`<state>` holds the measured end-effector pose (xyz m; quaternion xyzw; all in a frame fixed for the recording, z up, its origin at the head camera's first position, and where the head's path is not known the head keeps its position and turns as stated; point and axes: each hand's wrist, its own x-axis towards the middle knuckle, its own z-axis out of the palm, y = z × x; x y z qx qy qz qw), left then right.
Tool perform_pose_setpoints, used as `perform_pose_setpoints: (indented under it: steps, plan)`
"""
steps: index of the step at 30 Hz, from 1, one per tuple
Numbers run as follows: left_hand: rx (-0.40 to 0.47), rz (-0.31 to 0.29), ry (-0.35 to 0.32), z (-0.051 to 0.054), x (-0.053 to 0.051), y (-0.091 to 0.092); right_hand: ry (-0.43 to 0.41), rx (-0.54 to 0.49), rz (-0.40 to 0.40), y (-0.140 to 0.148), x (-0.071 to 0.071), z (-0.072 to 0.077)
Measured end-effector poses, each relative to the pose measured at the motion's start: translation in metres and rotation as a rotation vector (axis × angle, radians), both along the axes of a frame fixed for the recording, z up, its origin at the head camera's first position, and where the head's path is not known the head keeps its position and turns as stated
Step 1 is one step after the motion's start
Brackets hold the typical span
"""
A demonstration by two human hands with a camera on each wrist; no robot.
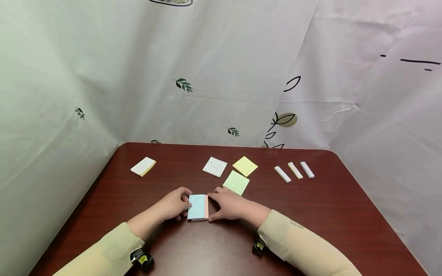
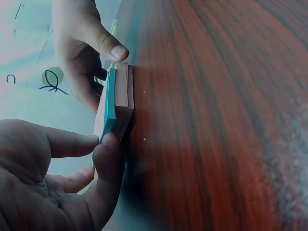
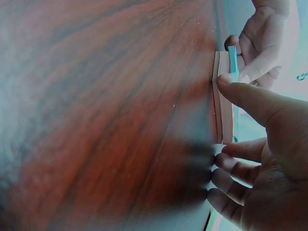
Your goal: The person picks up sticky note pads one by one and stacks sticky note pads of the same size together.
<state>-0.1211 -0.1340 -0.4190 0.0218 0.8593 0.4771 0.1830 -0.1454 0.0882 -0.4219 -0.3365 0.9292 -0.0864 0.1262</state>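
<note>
A light blue note pad (image 1: 197, 206) lies on top of pink pads (image 1: 206, 207), a pink strip showing along the right. The left hand (image 1: 174, 203) pinches the blue pad's left side; in the left wrist view its thumb and a finger meet at the corner of the blue pad (image 2: 111, 98), above the stacked pink pads (image 2: 123, 86). On the stack's right side the right hand (image 1: 229, 203) spreads thumb and index finger to the near and far corners. In the right wrist view, its thumb touches the side of the pink pads (image 3: 225, 106).
Beyond the right hand lie a green pad (image 1: 236, 183), a yellow pad (image 1: 245, 166) and a patterned white pad (image 1: 215, 167). A white pad with a yellow edge (image 1: 143, 166) is at the back left. Three narrow strips, one being yellowish (image 1: 295, 170), lie back right.
</note>
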Motion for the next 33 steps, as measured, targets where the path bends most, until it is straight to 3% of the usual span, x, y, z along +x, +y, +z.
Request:
perform_pose_setpoints:
  steps: [27,33]
  plan:
    - [0.021,-0.006,-0.004,-0.0006,-0.0027,0.0086,0.068,0.0,0.016,-0.0023,0.0015,-0.0007]
    - [0.024,0.001,-0.006,-0.0042,-0.0036,0.0082,0.025,-0.001,-0.007,-0.0005,0.0026,-0.0001]
